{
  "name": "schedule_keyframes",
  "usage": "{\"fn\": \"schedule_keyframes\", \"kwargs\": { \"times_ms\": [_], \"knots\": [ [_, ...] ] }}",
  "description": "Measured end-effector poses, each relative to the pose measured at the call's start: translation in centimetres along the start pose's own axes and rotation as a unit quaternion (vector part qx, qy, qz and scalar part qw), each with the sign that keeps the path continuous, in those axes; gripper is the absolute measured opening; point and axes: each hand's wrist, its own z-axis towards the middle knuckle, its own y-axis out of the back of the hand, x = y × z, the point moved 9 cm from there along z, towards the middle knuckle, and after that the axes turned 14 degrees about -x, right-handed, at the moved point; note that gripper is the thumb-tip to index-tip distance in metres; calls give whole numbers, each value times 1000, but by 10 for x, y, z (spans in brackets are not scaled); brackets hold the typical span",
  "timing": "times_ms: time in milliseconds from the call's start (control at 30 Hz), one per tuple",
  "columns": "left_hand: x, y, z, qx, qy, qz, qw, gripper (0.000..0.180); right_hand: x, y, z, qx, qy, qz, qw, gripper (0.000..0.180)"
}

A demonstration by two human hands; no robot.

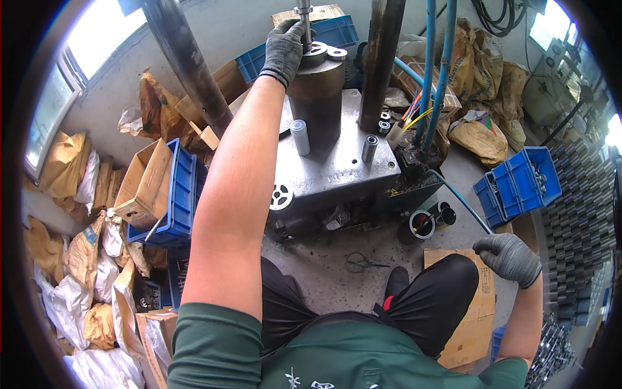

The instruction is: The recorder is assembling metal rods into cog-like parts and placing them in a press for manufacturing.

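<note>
My left hand (283,52), gloved in grey, is up near 12 o'clock with its fingers closed around the upright steel rod (306,35), which stands over the top of the dark cylinder (317,97); I can't tell whether the rod is seated or only steadied by my grip. My right hand (512,260), between 3 and 4 o'clock, is clenched on the end of the blue-green lever (461,201), which runs from there toward 10 o'clock. My worry is a pinch: if that lever drives anything above the cylinder, pulling it with my left fingers so close to the rod could catch them. A slack or off-centre hold could let the rod lean and knock the small flat link (336,53) off the cylinder's top, at the rod's 4 o'clock. Lower down, the pale sleeve (300,137) stands upright on the steel plate (372,165) just beside my forearm, so drawing that arm carelessly toward 3 o'clock could tip it. The darker sleeve (370,148), at its 4 o'clock, is farther from my arm and looks safer. The holed disc (281,196) sits at the plate's 7 o'clock corner, where my forearm might brush it.
</note>
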Motion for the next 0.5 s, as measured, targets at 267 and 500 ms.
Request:
{"fn": "schedule_keyframes", "kwargs": {
  "times_ms": [267,500],
  "knots": [
    [1,0,2,9,-3,1,1000,24,2,-5,-1,27,12,-47,998,25],
    [3,3,6,6,-11,24,1000,25,-4,-1,1,-8,-1,13,1000,25]
  ]
}}
